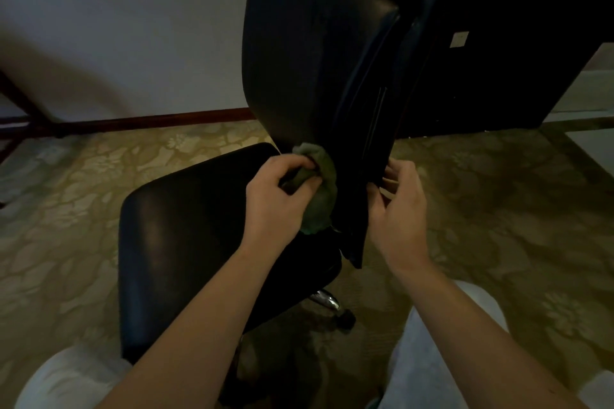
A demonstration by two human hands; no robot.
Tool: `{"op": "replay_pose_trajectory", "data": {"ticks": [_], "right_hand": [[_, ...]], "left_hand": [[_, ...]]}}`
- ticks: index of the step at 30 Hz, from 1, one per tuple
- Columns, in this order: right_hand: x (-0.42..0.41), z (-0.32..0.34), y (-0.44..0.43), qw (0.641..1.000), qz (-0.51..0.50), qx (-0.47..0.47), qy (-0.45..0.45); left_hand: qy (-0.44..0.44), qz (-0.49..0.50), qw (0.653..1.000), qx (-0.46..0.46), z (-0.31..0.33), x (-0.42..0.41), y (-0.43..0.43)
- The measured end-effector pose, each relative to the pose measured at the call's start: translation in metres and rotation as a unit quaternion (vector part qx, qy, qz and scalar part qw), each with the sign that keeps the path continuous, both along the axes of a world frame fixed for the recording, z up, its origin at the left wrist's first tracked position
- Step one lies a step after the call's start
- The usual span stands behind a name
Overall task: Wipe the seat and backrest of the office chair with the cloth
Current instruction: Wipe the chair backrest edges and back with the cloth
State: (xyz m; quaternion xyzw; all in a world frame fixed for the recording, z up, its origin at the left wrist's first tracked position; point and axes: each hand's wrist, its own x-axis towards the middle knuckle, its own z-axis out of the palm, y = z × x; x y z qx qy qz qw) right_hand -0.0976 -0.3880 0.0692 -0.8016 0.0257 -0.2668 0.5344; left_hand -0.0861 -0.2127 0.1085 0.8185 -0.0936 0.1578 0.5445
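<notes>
A: so what are the hands doing here?

B: nearest the camera, two pale knees (76, 375) are poking in at the bottom, with both bare forearms reaching forward over them. The left hand (279, 196) is bunching up a green cloth (320, 189) with its fingers curling right round it. It's pressing the cloth against the bottom of the backrest (299, 60), just above the rear of the seat (186, 236).

A: and the right one?

B: the right hand (398, 209) is gripping the backrest's rear edge low down, thumb and fingers curling round it (dim light, can't make out more than that). The hands are sitting about level, one on each side of the backrest.

A: anything under the seat?

B: a chrome base (327, 300) is peeking out below it, and it's all standing on a patterned yellowish carpet (66, 209). Further back a dark cabinet (498, 43) is looming right behind the backrest. A pale wall (133, 43) with reddish skirting (166, 121) is running along on the left.
</notes>
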Motion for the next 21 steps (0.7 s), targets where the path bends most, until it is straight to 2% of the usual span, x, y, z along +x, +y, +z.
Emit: {"op": "replay_pose_trajectory", "data": {"ticks": [3, 10, 13, 16, 18, 21], "right_hand": [[0.0, 0.001, -0.002, 1.0, 0.006, 0.007, -0.004], [0.001, -0.002, 0.001, 0.999, -0.006, 0.0, -0.032], [0.002, -0.001, 0.001, 0.999, -0.008, -0.004, -0.031], [0.002, 0.0, -0.001, 1.0, -0.003, -0.005, -0.03], [0.001, 0.001, 0.0, 1.0, -0.002, -0.004, -0.029], [0.0, 0.0, 0.003, 1.0, -0.005, 0.008, -0.03]], "left_hand": [[-0.06, 0.002, 0.998, 0.029, 0.008, 0.012, -0.012], [-0.073, 0.023, 0.995, 0.064, -0.014, 0.015, -0.014], [-0.036, 0.012, 0.994, 0.099, -0.019, 0.01, -0.014], [0.05, 0.009, 0.987, 0.151, -0.029, 0.002, -0.001], [0.076, 0.012, 0.989, 0.128, -0.039, -0.006, 0.013], [0.045, 0.011, 0.997, 0.057, -0.043, -0.014, 0.018]]}}
